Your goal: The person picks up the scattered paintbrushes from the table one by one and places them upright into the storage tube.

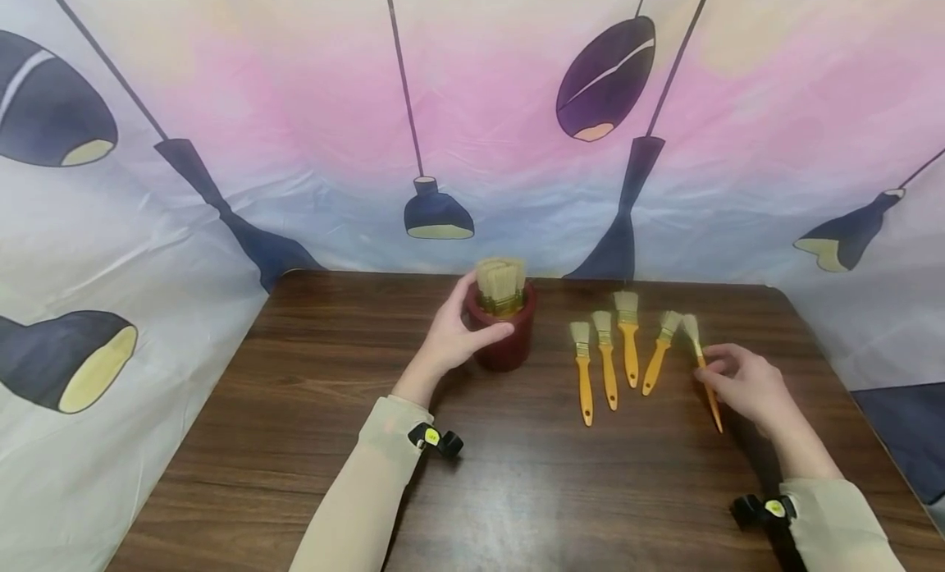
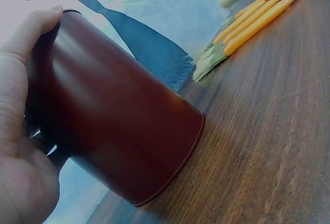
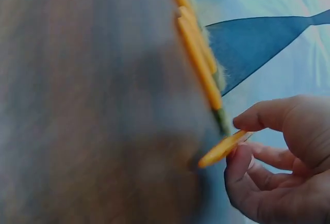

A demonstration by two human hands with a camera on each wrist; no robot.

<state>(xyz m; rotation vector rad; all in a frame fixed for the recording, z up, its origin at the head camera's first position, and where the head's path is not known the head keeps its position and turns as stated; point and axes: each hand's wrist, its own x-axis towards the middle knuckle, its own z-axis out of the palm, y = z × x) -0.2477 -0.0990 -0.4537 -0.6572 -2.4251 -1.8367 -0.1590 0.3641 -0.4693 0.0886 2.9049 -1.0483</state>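
My left hand (image 1: 445,332) grips a dark red cylindrical cup (image 1: 508,352) from its left side, thumb across the near side of the rim. Flat paintbrushes (image 1: 502,281) are bunched in the cup, bristles up. In the left wrist view the cup (image 2: 118,105) has its base at the table. Over at the right, my right hand (image 1: 749,383) pinches a paintbrush (image 1: 713,408) by its orange handle between thumb and fingers. Its pale bristles point away from me. In the right wrist view the handle's end (image 3: 216,153) sticks out past the fingertips.
Between the hands, several paintbrushes (image 1: 607,373) with orange handles lie in a loose row, bristles toward the back. The brown wood-grain table (image 1: 502,490) ends at a cloth backdrop (image 1: 332,203) printed with hanging lamps.
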